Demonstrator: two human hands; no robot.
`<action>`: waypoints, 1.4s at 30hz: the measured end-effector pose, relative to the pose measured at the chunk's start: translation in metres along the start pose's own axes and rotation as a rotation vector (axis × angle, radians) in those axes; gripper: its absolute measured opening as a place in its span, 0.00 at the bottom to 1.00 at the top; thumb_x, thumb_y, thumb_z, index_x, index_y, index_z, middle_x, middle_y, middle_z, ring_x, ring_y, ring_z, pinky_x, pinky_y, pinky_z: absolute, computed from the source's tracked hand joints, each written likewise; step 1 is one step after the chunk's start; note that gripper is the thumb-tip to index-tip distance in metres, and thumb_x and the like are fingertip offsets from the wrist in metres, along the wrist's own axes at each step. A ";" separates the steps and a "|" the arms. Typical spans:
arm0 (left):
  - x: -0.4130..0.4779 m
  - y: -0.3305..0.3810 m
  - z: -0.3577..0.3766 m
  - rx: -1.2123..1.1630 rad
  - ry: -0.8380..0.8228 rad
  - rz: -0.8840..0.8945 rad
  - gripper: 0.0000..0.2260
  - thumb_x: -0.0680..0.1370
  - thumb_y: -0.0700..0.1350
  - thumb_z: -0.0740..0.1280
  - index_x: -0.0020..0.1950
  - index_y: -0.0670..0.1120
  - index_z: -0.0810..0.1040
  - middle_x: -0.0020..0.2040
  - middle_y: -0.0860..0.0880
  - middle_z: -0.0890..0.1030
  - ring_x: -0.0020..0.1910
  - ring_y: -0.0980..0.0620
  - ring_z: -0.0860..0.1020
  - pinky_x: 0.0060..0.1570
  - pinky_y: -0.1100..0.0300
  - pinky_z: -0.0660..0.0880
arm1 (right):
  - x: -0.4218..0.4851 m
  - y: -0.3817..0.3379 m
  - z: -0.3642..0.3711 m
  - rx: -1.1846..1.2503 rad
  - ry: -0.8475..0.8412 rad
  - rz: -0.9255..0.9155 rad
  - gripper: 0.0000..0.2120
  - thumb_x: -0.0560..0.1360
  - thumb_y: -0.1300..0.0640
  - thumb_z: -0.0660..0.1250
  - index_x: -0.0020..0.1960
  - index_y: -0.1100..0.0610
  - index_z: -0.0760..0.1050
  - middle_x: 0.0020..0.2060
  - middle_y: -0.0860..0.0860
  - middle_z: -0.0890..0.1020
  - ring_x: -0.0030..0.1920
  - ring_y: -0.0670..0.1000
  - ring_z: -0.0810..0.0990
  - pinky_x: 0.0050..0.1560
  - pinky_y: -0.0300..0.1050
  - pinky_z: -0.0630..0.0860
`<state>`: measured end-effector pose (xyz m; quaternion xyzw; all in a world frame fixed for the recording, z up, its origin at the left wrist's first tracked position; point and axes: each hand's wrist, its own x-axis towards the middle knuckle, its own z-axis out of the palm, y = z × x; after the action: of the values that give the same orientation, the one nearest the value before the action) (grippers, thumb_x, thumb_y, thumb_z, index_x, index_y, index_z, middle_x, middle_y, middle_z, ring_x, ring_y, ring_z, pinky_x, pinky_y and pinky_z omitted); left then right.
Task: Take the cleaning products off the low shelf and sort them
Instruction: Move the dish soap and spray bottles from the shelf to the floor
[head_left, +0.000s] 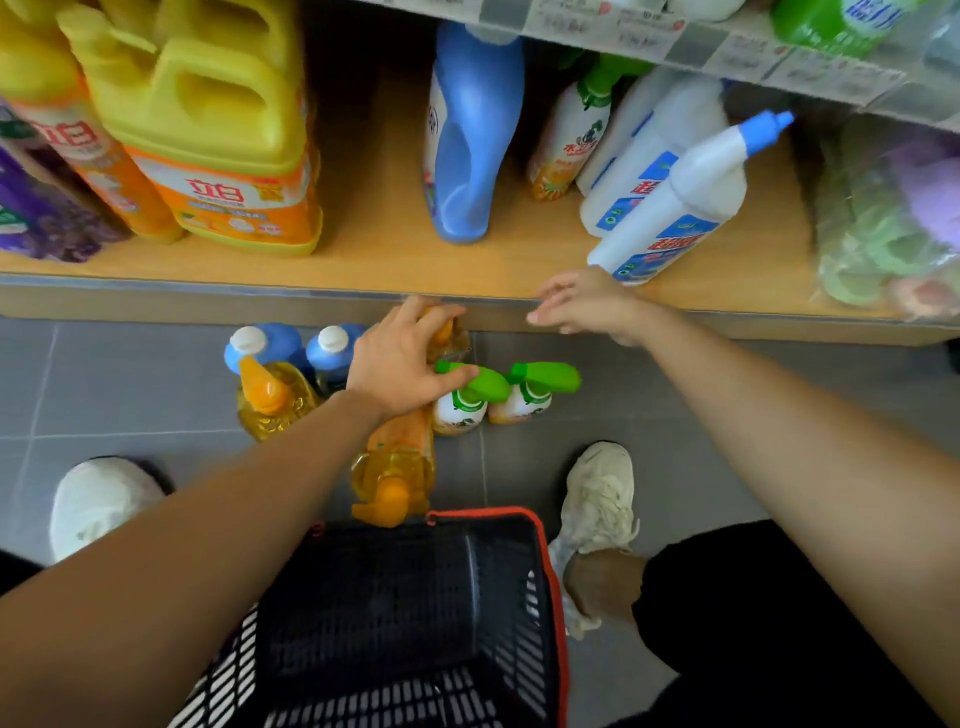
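Left hand (402, 358) grips a yellow bottle (451, 335), right hand (582, 306) hovers relaxed

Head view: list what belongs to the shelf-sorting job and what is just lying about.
Job: left hand gripping an orange-capped bottle; right hand, open, near the tilted white bottle; on the floor, blue bottles, yellow bottles, green sprayers; on the shelf, yellow jugs, tall blue bottle.
Lying about: black basket, shoes, bagged pastel goods.

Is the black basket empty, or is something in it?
Empty where visible: the basket shows only bare black mesh inside; its near end is out of frame.
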<state>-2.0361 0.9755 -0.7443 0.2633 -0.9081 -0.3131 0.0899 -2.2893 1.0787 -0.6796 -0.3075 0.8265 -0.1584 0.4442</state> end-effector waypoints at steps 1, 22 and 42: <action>0.001 0.000 0.000 -0.008 -0.003 -0.002 0.31 0.73 0.66 0.70 0.73 0.56 0.70 0.65 0.52 0.72 0.64 0.48 0.74 0.56 0.46 0.78 | 0.011 -0.005 -0.002 0.088 0.147 -0.016 0.19 0.70 0.52 0.79 0.59 0.50 0.77 0.56 0.51 0.83 0.57 0.49 0.82 0.51 0.44 0.81; 0.011 -0.015 0.010 -0.056 0.040 0.025 0.28 0.73 0.72 0.62 0.68 0.59 0.70 0.59 0.54 0.70 0.56 0.54 0.72 0.51 0.50 0.76 | 0.158 -0.034 -0.023 0.546 0.956 -0.118 0.19 0.73 0.62 0.73 0.63 0.62 0.75 0.54 0.57 0.83 0.54 0.56 0.82 0.59 0.54 0.79; 0.007 -0.013 0.002 -0.073 -0.038 0.033 0.31 0.71 0.71 0.67 0.70 0.61 0.68 0.63 0.55 0.68 0.59 0.52 0.74 0.52 0.51 0.77 | 0.086 -0.008 0.007 0.491 0.850 -0.405 0.43 0.62 0.63 0.81 0.72 0.54 0.66 0.64 0.50 0.78 0.63 0.50 0.78 0.63 0.47 0.78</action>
<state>-2.0375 0.9641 -0.7541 0.2390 -0.9017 -0.3495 0.0874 -2.3161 1.0174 -0.7341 -0.2565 0.7962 -0.5406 0.0896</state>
